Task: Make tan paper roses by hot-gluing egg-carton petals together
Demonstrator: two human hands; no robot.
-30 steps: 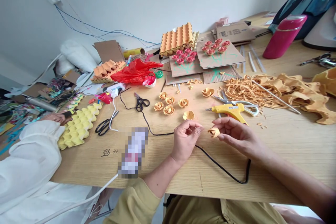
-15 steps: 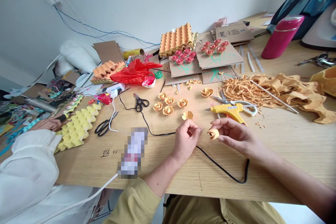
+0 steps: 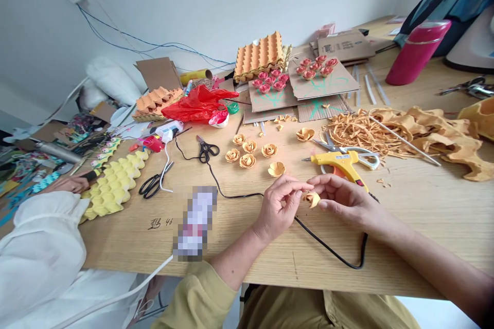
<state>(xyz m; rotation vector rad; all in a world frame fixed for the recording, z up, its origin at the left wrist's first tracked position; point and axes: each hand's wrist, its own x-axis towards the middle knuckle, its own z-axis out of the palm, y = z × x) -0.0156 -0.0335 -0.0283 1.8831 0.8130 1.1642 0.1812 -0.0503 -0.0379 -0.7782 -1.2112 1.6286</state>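
Observation:
In my right hand [image 3: 345,203] a small orange-yellow egg-carton flower [image 3: 311,199] is pinched between thumb and fingers, its petals curled inward. My left hand [image 3: 278,206] meets it from the other side, with bent fingers closed at the flower's left and upper edge. Just beyond the hands lies an open flower cup [image 3: 277,168] with spread petals. A yellow hot glue gun [image 3: 339,164] rests behind my right hand, on top of white-handled scissors [image 3: 366,158]. Several finished orange flowers [image 3: 247,160] sit in a group left of the cup, and another flower [image 3: 305,134] is farther back.
Shredded carton strips [image 3: 355,131] and torn carton [image 3: 443,136] cover the right. Behind are cardboard pieces [image 3: 328,90] with red flowers and a pink bottle [image 3: 417,56]. Black scissors [image 3: 208,150], a power strip [image 3: 196,221] and cords lie left. A co-worker's hand [image 3: 73,183] is beside a yellow carton [image 3: 116,185].
My left hand has moved right and up to the flower, its fingers now reaching it and my right fingertips. The flower has turned slightly in my right hand.

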